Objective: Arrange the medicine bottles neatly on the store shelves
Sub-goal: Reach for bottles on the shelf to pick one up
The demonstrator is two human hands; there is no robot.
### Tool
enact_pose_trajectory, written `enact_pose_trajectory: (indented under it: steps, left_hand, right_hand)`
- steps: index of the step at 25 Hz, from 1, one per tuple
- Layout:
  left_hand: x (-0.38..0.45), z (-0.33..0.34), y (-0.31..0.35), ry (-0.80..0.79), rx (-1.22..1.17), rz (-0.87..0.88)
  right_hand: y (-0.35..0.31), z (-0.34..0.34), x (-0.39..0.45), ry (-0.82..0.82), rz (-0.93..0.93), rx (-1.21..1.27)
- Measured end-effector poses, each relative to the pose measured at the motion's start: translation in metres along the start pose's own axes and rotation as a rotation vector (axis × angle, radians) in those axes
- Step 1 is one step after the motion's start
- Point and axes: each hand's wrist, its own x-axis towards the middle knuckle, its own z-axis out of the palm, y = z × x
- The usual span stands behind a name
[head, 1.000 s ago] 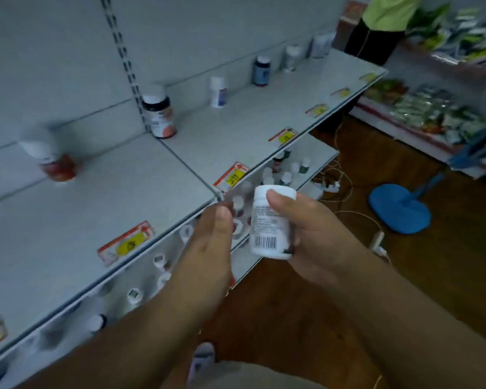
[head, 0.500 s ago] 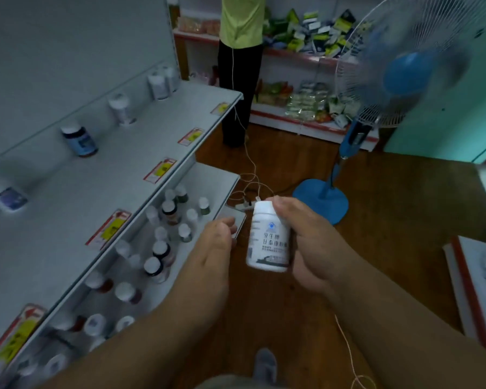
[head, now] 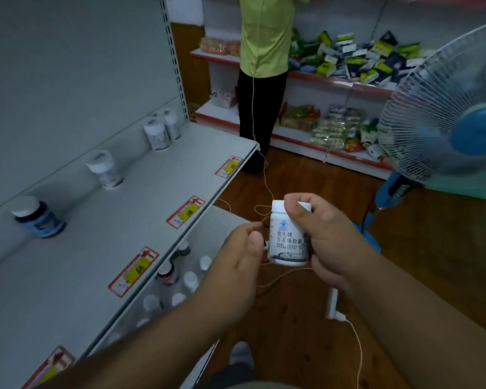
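At the centre of the view, out over the wooden floor and off any shelf, the white medicine bottle (head: 289,234) stands upright in the right hand (head: 324,242), whose thumb curls over the cap and front while the other fingers wrap behind; the printed label faces the camera, probably so it can be read and turned outward before shelving. The left hand (head: 242,254) hangs just beside the bottle at its 9 o'clock, fingers loosely curled and holding nothing, perhaps touching the bottle's lower edge, though that contact is unclear. At 9 to 11 o'clock the upper shelf (head: 101,248) carries bottles set well apart along its back wall: a dark blue bottle (head: 38,219), a white bottle (head: 105,169) and a pair of white bottles (head: 163,130) at the far end. That spacing suggests a gap there will take the held bottle. Below, at 7 o'clock, the lower shelf (head: 225,220) holds a loose crowd of bottles.
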Motion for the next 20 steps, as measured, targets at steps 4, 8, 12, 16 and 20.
enact_pose_trajectory:
  steps: [4, 8, 12, 16, 20]
  left_hand:
    - [0.078, -0.02, 0.018, 0.063, 0.154, 0.017]
    - [0.143, -0.044, 0.02, 0.258, 0.174, 0.136]
    - [0.199, -0.07, -0.004, 0.419, 0.44, -0.047]
    - [0.245, -0.092, -0.033, 0.583, 0.778, -0.256]
    - [0.271, -0.109, -0.06, 0.684, 0.953, -0.554]
  right_hand:
    - [-0.042, 0.004, 0.086, -0.048, -0.071, -0.09]
    - [-0.069, 0.018, 0.165, -0.171, -0.087, -0.13]
    - [-0.077, 0.036, 0.257, -0.334, -0.128, -0.368]
    - [-0.078, 0.072, 0.344, -0.598, -0.251, -0.617]
    - [-0.066, 0.115, 0.392, -0.804, -0.354, -0.852]
